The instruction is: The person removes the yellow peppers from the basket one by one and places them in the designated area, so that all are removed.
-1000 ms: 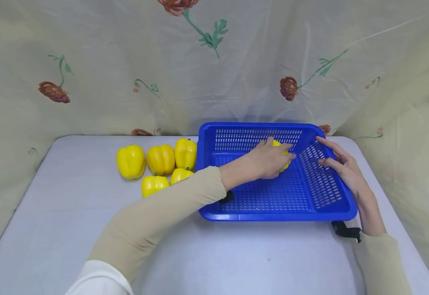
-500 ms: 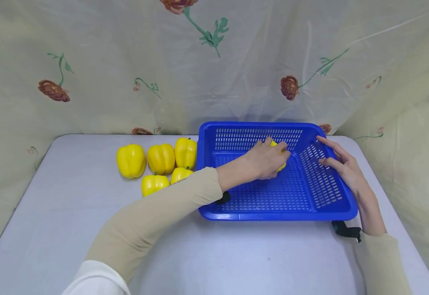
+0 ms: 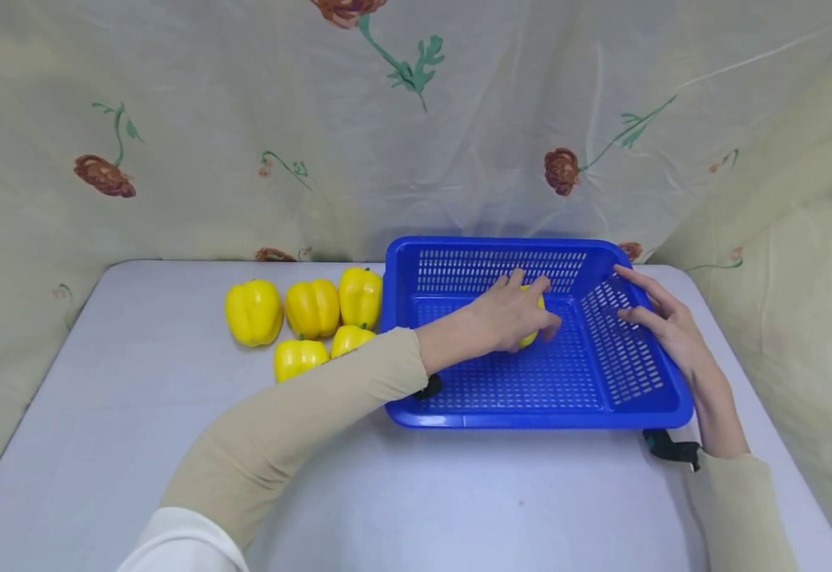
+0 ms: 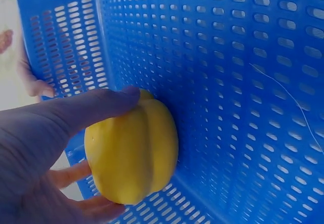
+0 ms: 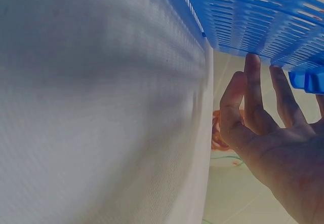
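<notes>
Inside the blue plastic basket (image 3: 516,420), my left hand (image 3: 512,314) is around a yellow bell pepper (image 4: 129,155). In the left wrist view the thumb lies across its upper side and fingertips show below it. From the head view, the hand hides much of that pepper (image 3: 532,306). My right hand (image 3: 676,334) holds the basket's right rim, with digits reaching over its edge. In the right wrist view, other fingers (image 5: 253,82) of it touch the outside of the basket wall (image 5: 253,19).
Left of the basket, several yellow bell peppers (image 3: 254,312) stand grouped on the white table (image 3: 137,397). The left sleeve (image 3: 301,429) passes over the nearer ones. Behind the table hangs a flower-patterned curtain (image 3: 458,119); the table's back edge runs along it.
My left hand and the bell pepper have shifted slightly left within the basket, and its fingers look more spread. The right hand and the basket stay where they were.
</notes>
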The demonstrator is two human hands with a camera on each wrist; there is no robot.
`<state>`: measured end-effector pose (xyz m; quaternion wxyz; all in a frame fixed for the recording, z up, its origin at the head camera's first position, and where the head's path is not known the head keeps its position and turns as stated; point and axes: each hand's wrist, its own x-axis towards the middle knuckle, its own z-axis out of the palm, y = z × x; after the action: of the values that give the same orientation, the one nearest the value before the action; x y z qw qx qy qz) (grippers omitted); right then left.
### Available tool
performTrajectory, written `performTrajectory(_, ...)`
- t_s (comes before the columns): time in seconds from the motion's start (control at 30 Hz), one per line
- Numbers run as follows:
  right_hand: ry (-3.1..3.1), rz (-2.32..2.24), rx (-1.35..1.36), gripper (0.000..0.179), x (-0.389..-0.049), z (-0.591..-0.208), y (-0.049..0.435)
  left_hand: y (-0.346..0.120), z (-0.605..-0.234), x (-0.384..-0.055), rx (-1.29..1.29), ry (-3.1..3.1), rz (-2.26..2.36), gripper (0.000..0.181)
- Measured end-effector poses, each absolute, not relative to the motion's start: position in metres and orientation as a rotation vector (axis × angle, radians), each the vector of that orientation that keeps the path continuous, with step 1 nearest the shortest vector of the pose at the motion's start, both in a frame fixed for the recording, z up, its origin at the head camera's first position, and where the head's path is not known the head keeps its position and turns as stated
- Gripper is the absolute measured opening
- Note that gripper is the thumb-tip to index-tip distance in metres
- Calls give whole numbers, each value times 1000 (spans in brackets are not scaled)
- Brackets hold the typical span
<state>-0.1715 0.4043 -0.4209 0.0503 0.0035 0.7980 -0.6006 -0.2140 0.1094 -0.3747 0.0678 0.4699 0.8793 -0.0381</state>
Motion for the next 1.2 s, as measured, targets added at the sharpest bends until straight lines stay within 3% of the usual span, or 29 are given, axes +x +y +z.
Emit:
performTrajectory(0.23,2446,-1811,15,61,-170,-420,404,111,-373,-212,1366,2675,-237,67)
performTrajectory(0.4,2462,-1780,22,61,-170,-419,403,109,-368,-208,1384,2676,-281,75)
performTrajectory(0.67,2467,-1762,30,61,-171,-419,403,85,-327,-199,1385,2725,-97,69)
performTrajectory(1.0,2386,-1858,18,61,-173,-419,403,10,-293,-197,1374,2836,202,60)
performTrajectory(1.2,2432,-1810,36,61,-172,-420,406,-32,-289,-195,1265,2965,277,68)
